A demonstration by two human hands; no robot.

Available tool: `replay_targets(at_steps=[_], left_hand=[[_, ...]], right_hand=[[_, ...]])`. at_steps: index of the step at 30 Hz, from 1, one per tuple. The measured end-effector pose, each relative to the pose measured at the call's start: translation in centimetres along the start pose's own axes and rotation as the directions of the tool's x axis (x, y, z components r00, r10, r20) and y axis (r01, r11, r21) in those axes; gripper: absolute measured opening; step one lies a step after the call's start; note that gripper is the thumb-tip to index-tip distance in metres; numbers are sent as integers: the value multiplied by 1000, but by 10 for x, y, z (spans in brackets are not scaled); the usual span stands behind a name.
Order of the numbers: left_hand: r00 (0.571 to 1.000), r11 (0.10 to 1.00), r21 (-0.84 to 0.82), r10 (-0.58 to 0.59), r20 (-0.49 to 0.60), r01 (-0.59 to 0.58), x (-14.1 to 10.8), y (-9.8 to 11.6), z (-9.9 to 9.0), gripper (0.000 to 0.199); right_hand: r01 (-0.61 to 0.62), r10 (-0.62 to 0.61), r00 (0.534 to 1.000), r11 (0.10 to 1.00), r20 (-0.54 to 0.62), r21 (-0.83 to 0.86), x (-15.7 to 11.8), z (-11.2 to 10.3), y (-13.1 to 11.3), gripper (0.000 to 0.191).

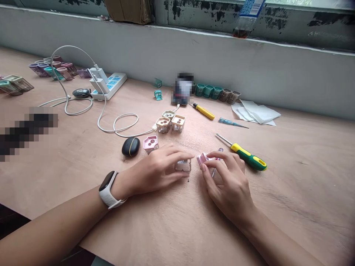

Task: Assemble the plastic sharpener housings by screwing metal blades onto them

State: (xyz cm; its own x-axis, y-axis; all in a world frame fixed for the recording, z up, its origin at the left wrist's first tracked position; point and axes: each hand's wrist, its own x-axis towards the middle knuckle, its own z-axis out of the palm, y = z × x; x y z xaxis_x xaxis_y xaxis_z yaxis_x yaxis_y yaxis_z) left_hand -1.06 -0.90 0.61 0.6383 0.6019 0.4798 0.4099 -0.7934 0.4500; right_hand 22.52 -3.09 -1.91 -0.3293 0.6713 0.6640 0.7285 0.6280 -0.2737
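Around a small clear case [183, 165] curve the fingers and thumb of my left hand [159, 168], which holds it on the table. My right hand [229, 181] has its thumb and fingers on a small pink part [202, 159]. A thin screwdriver [220, 150] is partly hidden under the right fingers. On the wood between the hands lies a tiny screw [188, 180]. Behind my left hand stands a pink sharpener-like piece [151, 143], with a black earbud case [131, 147] beside it.
Cream pieces [163, 125] stand beyond the hands. A green-yellow screwdriver [249, 158], yellow cutter [204, 111], blue screwdriver [231, 123] and white papers [257, 112] lie to the right. A power strip [112, 87] with looping white cables sits at the back left.
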Motion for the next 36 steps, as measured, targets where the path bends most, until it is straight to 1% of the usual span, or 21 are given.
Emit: replay_targets(at_steps=[4,5,6,8,9,10,12,14,18,21,23,28,30,32,33,36], left_hand=[[998,998,-22,-59,17,60,-1,-3,1,46],[996,996,-15,-86,-11,86,-1,-4,1,46],[990,993,-10,-121,-71,120,-1,-6,1,45],[952,979,-35,-204,-229,201,-1,-7,1,45],[928,970,-62,-242,-282,234,0,-8,1,44],[911,963,-86,-268,-314,254,0,-8,0,41],[899,959,-93,-282,-335,267,1,-7,-1,34],[908,966,-51,-255,-334,253,2,-5,-2,31],[924,973,14,-215,-316,231,3,-4,-3,31],[931,975,26,-202,-303,220,4,-4,-2,30],[931,977,13,-201,-304,215,3,-5,-2,33],[924,970,-68,-243,-296,234,1,-9,1,52],[926,967,-88,-254,-281,239,0,-10,2,57],[934,968,-65,-252,-254,243,0,-10,2,54],[939,968,-44,-251,-233,247,0,-10,1,52],[949,963,1,-266,-169,271,0,-11,2,45]], right_hand=[[2,-2,1000,1000,-3,-6,0,0,0,4],[1,-1,1000,1000,-5,-7,0,0,0,4],[-1,1,1000,1000,-6,-6,-1,0,1,4],[-6,6,1000,1000,-10,-3,-1,0,1,4],[-6,6,1000,1000,-12,0,-1,0,1,4],[-5,5,1000,1000,-13,4,-1,0,1,4],[2,-2,1000,1000,-12,12,0,-1,0,5],[15,-15,1000,1000,-9,25,0,-2,-1,5],[58,-59,998,997,14,56,1,-4,-3,7],[89,-91,995,995,37,55,1,-4,-3,11],[85,-87,996,995,32,55,1,-3,-2,15],[-2,4,1000,998,-25,65,2,-5,0,21],[-48,48,999,998,-13,52,1,-5,1,26],[-94,94,995,996,27,1,1,-5,2,33],[-115,117,992,993,50,-37,0,-4,3,34],[-142,153,986,981,71,-131,0,0,5,21]])
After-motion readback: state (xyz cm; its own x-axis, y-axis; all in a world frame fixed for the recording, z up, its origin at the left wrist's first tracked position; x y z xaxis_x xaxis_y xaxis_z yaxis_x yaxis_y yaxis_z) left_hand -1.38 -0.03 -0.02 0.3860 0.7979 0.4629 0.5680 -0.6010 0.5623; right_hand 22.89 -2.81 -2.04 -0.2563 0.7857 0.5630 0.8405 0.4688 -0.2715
